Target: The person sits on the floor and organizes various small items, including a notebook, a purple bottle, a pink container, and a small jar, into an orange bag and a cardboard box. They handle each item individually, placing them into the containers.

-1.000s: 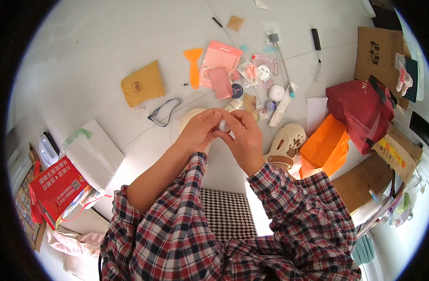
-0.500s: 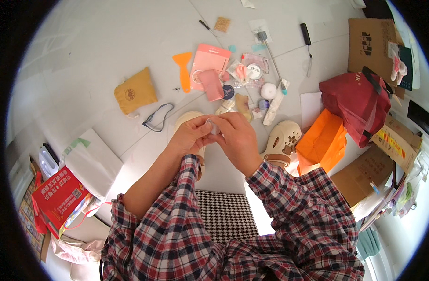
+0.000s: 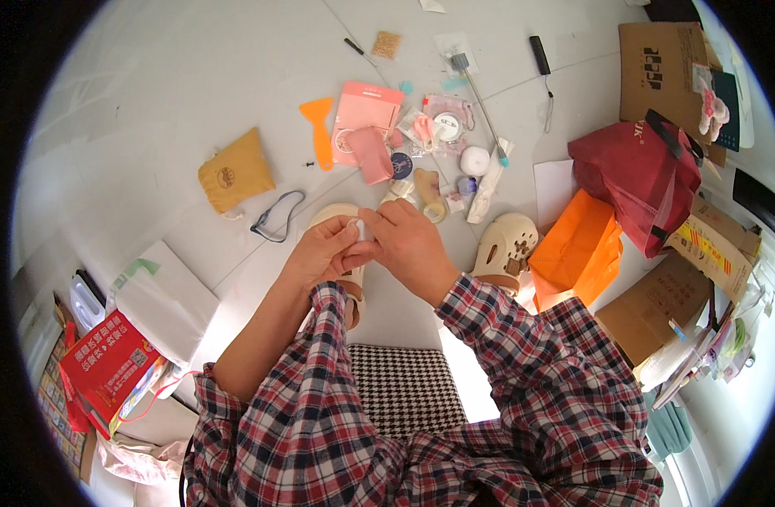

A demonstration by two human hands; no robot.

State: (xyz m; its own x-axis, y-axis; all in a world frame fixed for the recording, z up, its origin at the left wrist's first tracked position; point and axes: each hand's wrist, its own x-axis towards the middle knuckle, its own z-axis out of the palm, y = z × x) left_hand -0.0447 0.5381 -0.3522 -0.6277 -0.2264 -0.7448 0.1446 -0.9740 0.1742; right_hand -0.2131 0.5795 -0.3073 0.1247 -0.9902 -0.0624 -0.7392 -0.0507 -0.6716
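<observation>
My left hand (image 3: pixel 322 250) and my right hand (image 3: pixel 410 252) meet in front of me, both closed, fingertips pinching a small whitish object (image 3: pixel 360 229). Fingers cover most of it, so its kind is unclear. Just beyond them lie a ring-shaped roll (image 3: pixel 436 211), a yellowish flat piece (image 3: pixel 426 184), a dark round disc (image 3: pixel 401 166) and a pink pouch (image 3: pixel 371 155). One beige clog (image 3: pixel 505 246) shows to the right of my hands; another clog (image 3: pixel 334 213) is partly hidden behind my left hand.
An orange scraper (image 3: pixel 319 135), a mustard drawstring pouch (image 3: pixel 237 171) and a blue-grey strap (image 3: pixel 278 218) lie left on the floor. A rod (image 3: pixel 485 106) lies beyond. Right stand an orange bag (image 3: pixel 578 252), a dark red bag (image 3: pixel 628 182) and cardboard boxes (image 3: pixel 658 72); left, a red bag (image 3: pixel 109 359).
Both hands have shifted slightly left with the small whitish object still between the fingertips. The object shows at a different angle. The whole view has moved a little, exposing the ring-shaped roll.
</observation>
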